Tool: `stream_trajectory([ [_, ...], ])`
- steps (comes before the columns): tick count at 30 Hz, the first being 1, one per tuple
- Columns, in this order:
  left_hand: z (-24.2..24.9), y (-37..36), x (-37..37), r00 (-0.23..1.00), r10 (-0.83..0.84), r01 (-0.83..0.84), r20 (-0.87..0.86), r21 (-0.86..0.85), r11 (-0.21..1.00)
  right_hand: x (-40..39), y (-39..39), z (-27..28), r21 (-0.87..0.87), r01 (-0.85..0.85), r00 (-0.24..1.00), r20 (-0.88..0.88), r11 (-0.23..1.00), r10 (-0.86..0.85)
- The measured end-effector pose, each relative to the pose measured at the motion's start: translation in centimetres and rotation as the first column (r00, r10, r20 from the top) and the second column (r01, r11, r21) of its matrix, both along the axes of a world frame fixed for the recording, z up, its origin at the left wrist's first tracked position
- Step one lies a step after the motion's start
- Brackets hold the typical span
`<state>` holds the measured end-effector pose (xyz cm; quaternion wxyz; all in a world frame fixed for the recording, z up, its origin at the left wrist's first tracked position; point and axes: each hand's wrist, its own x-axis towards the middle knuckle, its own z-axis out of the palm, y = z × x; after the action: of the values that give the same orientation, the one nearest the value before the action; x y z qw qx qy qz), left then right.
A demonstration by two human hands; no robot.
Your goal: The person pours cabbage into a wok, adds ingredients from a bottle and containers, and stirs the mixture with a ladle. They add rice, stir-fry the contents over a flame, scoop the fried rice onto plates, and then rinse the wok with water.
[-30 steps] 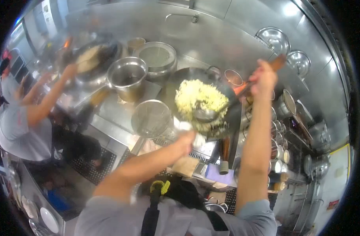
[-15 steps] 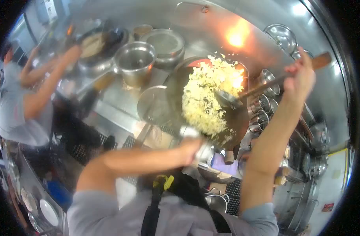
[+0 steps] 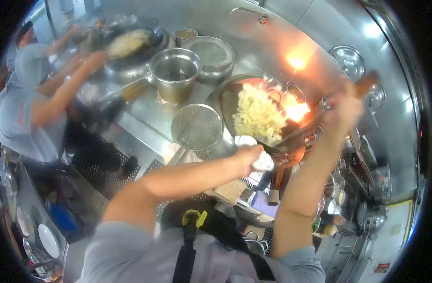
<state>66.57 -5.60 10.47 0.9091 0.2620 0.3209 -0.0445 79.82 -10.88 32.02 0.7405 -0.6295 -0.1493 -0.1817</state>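
A large wok [image 3: 229, 101] with a mass of pale yellow food [image 3: 257, 113] sits over a burner, and bright flame [image 3: 296, 111] shows at its right side. My left hand [image 3: 250, 158] is closed round a white cloth [image 3: 263, 162] at the wok's near edge. To the right, my right hand [image 3: 345, 109] is raised and wrapped round the wooden handle [image 3: 367, 84] of a long ladle. Motion blurs this hand and the handle, and the ladle's head cannot be made out by the food.
Left of the wok stand a steel pot [image 3: 175, 85], a lidded pot [image 3: 211, 59] and a round strainer [image 3: 197, 127]. Two people in grey shirts [image 3: 29, 118] work at another wok [image 3: 131, 45] on the left. Metal bowls [image 3: 349, 61] hang on the right wall.
The food has gathered into a smaller heap in the tilted wok, and the flame has grown. My left hand appears higher and further right; my right hand is lower and further left. The view has shifted.
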Motion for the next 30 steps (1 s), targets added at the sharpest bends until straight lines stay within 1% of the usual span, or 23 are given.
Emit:
stream_trajectory([
  [1,-3.6,-0.3,1.4,0.999,-0.009,0.009,0.034,0.009,1.000,5.7,1.6,-4.5,-0.215,0.325,0.942,0.157,0.921,-0.295],
  [2,-8.2,-0.6,2.6,0.997,-0.023,0.021,0.069,0.022,1.000,6.3,2.1,-5.8,-0.072,0.215,0.976,0.039,0.974,-0.213],
  [3,-10.3,-1.4,1.6,0.998,0.018,-0.024,0.057,0.108,0.994,6.6,2.5,-6.7,0.074,0.114,0.992,-0.066,0.991,-0.109],
  [4,-12.0,-2.1,0.5,0.995,0.066,-0.078,0.079,0.164,0.983,7.2,2.0,-6.5,0.130,0.027,0.996,-0.085,0.991,-0.016],
  [5,-9.6,-2.3,-1.9,0.994,0.076,-0.094,0.081,0.244,0.965,7.8,1.5,-6.3,0.186,-0.056,0.992,-0.104,0.981,0.076],
  [6,-12.6,-3.2,-2.1,1.000,0.025,-0.022,-0.005,0.324,0.946,9.1,-0.9,-5.6,0.130,-0.133,0.988,-0.067,0.983,0.143],
  [8,-12.1,-3.3,-3.3,0.999,0.025,-0.036,0.030,0.441,0.897,10.0,-1.3,-4.1,0.020,-0.256,0.963,-0.080,0.967,0.256],
  [9,-9.5,-2.3,-2.5,0.984,-0.018,0.130,-0.176,0.652,0.747,9.6,-0.8,-3.8,-0.044,-0.298,0.945,-0.156,0.954,0.288],
  [10,-8.5,-1.5,-0.4,0.989,0.014,0.056,-0.146,0.466,0.883,9.2,-0.7,-3.6,-0.097,-0.339,0.921,-0.236,0.936,0.309],
  [11,-9.2,-0.8,2.2,0.997,0.062,-0.046,-0.046,0.293,0.955,9.3,-0.3,-3.0,-0.083,-0.285,0.954,-0.120,0.955,0.274],
  [12,-10.0,-0.3,3.8,0.989,0.131,-0.141,0.063,0.214,0.967,7.6,-0.8,-1.5,-0.010,-0.292,0.956,-0.045,0.956,0.291],
  [13,-8.1,0.5,4.3,0.988,0.144,-0.153,0.053,0.249,0.956,5.2,-1.1,0.5,0.065,-0.314,0.949,0.044,0.947,0.312],
  [14,-8.8,1.0,5.6,0.977,0.197,-0.213,0.084,0.279,0.937,4.4,-0.6,1.7,0.142,-0.346,0.935,0.138,0.927,0.328],
  [16,-11.8,0.8,8.0,0.952,0.276,-0.304,0.131,0.335,0.892,7.3,1.5,-2.2,0.025,-0.172,0.923,0.352,0.985,0.152],
  [18,-13.3,0.2,8.6,0.973,0.223,-0.233,0.066,0.319,0.919,9.9,2.5,-7.4,-0.038,-0.102,0.949,0.298,0.994,0.108],
  [20,-14.4,1.1,9.4,0.979,0.200,-0.201,0.045,0.397,0.895,11.4,5.9,-9.6,-0.022,-0.237,0.971,0.005,0.971,0.237],
  [21,-11.3,0.8,8.0,0.952,0.302,-0.292,0.053,0.452,0.843,9.4,6.5,-7.1,-0.043,-0.214,0.975,0.050,0.976,0.216],
  [22,-12.4,0.7,8.2,0.953,0.301,-0.275,0.028,0.494,0.825,7.1,6.0,-4.4,-0.077,-0.187,0.978,0.083,0.979,0.193],
  [24,-14.8,1.0,9.7,0.954,0.298,-0.242,-0.004,0.575,0.781,7.9,4.6,-4.4,0.115,-0.398,0.906,0.202,0.910,0.371],
  [26,-14.6,1.3,9.1,0.978,0.188,-0.207,0.090,0.343,0.916,9.5,6.9,-8.4,0.048,-0.198,0.978,0.076,0.979,0.194],
  [27,-10.9,1.9,7.6,0.990,0.114,-0.048,-0.085,0.553,0.832,13.6,6.8,-10.6,-0.046,-0.319,0.946,0.045,0.947,0.321],
  [28,-10.6,1.9,7.5,0.986,0.166,-0.159,0.024,0.444,0.882,13.9,6.3,-8.1,-0.082,-0.243,0.970,0.004,0.967,0.244],
  [30,-8.7,2.2,6.8,0.988,0.141,-0.095,-0.065,0.461,0.882,13.0,4.0,-4.3,-0.177,-0.100,0.992,-0.097,0.979,0.084],
])
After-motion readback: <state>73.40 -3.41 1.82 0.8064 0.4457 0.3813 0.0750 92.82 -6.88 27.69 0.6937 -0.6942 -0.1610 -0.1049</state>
